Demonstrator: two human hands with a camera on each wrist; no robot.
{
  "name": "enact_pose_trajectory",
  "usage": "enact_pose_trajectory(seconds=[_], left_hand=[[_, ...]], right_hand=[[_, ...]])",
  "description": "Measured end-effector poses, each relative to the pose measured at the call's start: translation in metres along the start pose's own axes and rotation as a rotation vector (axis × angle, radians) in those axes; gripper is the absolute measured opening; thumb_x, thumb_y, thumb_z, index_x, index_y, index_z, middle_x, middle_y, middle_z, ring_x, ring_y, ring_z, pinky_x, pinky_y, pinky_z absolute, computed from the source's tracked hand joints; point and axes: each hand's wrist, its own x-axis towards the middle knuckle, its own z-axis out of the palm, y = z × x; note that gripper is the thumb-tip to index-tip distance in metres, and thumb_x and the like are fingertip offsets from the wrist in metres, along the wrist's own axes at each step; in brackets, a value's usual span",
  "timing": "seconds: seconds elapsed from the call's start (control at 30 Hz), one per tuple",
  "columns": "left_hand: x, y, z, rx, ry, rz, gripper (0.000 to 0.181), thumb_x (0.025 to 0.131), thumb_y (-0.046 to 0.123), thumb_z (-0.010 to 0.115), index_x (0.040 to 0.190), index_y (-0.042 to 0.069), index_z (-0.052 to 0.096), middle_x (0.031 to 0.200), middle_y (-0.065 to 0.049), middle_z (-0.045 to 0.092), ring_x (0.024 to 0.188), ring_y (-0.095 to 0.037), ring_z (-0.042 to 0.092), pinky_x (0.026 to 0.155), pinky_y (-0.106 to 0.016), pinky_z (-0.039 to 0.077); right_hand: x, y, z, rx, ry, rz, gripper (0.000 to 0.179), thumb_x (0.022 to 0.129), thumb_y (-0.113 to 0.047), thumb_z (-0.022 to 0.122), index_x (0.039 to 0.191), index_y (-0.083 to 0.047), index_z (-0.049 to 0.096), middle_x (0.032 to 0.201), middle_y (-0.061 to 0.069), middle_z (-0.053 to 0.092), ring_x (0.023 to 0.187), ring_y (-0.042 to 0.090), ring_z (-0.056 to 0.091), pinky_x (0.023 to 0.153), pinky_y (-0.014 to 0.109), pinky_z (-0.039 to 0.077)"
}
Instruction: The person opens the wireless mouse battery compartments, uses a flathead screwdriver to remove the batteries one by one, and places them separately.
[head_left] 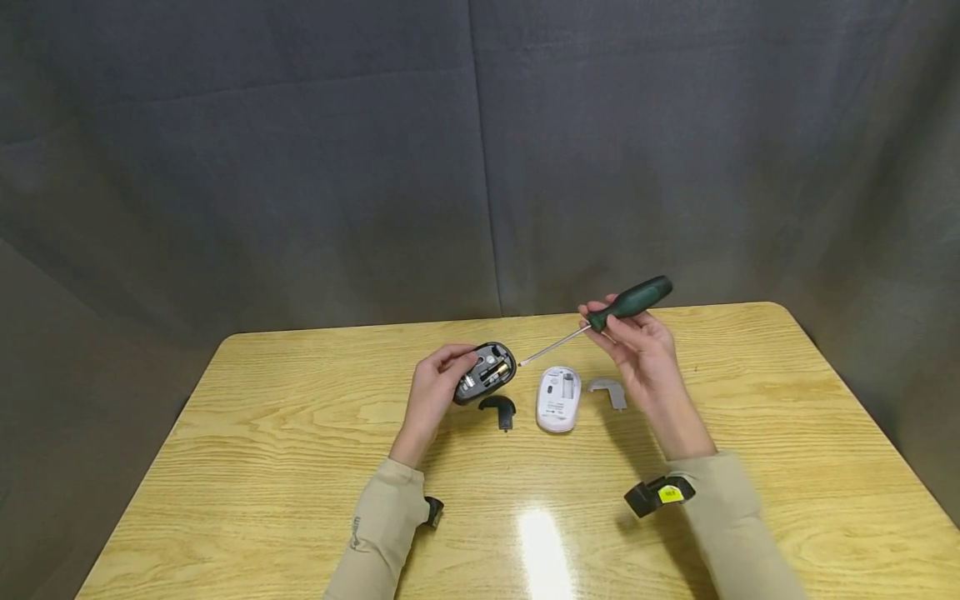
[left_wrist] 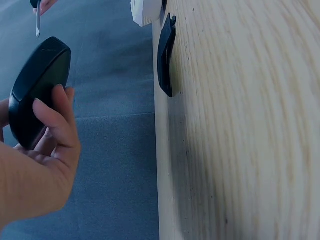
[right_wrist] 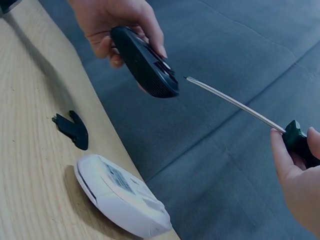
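Note:
My left hand (head_left: 437,385) grips a black computer mouse (head_left: 474,389), its underside turned up and its battery bay uncovered. A battery (head_left: 493,370) shows inside the bay. In my right hand (head_left: 647,354) is a screwdriver (head_left: 636,300) with a green and black handle, held by the lower handle between fingers and thumb. Its metal shaft (right_wrist: 235,102) points toward the black mouse, the tip a short gap away from it in the right wrist view. Both mouse and screwdriver are held above the table.
On the wooden table (head_left: 262,467) a white mouse (head_left: 558,400) lies bottom up, its battery slot uncovered. A black battery cover (head_left: 501,411) lies to its left, a grey cover (head_left: 609,392) to its right. A dark curtain (head_left: 337,167) hangs behind the table.

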Motion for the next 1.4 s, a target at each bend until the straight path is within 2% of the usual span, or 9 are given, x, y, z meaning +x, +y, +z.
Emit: enact_pose_trajectory(seconds=[0.4,0.67,0.87,1.17,1.4], left_hand=[[-0.001,0.002,0.001,-0.004,-0.012,-0.008,0.029,0.095,0.016,0.072,0.117,-0.003,0.076,0.115,-0.017,0.072,0.092,-0.013,0.065,0.075,-0.02,0.054],[-0.001,0.001,0.0,0.032,-0.017,0.002,0.031,0.095,0.017,0.073,0.118,-0.005,0.075,0.121,-0.02,0.071,0.102,-0.02,0.067,0.08,-0.02,0.054],[0.0,-0.001,0.0,0.099,-0.018,0.007,0.034,0.096,0.02,0.074,0.119,-0.005,0.075,0.123,-0.021,0.071,0.11,-0.03,0.068,0.088,-0.03,0.057],[-0.002,-0.001,0.0,0.097,-0.05,-0.022,0.033,0.099,0.016,0.07,0.124,-0.006,0.072,0.12,-0.022,0.071,0.098,-0.02,0.067,0.076,-0.021,0.055],[-0.002,0.002,-0.001,0.078,-0.109,-0.032,0.035,0.099,0.016,0.069,0.128,-0.004,0.07,0.121,-0.021,0.07,0.1,-0.021,0.067,0.075,-0.024,0.057]], right_hand=[[-0.004,0.012,0.01,-0.249,0.033,-0.07,0.028,0.1,0.018,0.049,0.114,0.001,0.066,0.108,0.014,0.076,0.107,0.028,0.073,0.094,0.038,0.056],[-0.006,0.015,0.014,-0.364,-0.002,-0.148,0.028,0.098,0.017,0.055,0.118,0.0,0.064,0.108,0.012,0.077,0.106,0.026,0.074,0.095,0.038,0.056],[-0.008,0.019,0.016,-0.459,-0.043,-0.204,0.032,0.096,0.02,0.056,0.116,-0.003,0.067,0.109,0.012,0.077,0.107,0.026,0.074,0.093,0.039,0.056],[-0.01,0.024,0.022,-0.617,-0.02,-0.277,0.03,0.094,0.018,0.063,0.116,-0.003,0.066,0.108,0.008,0.078,0.104,0.023,0.074,0.09,0.037,0.058],[-0.012,0.025,0.025,-0.718,-0.041,-0.361,0.03,0.092,0.015,0.067,0.117,-0.002,0.068,0.107,0.007,0.078,0.103,0.022,0.075,0.088,0.036,0.059]])
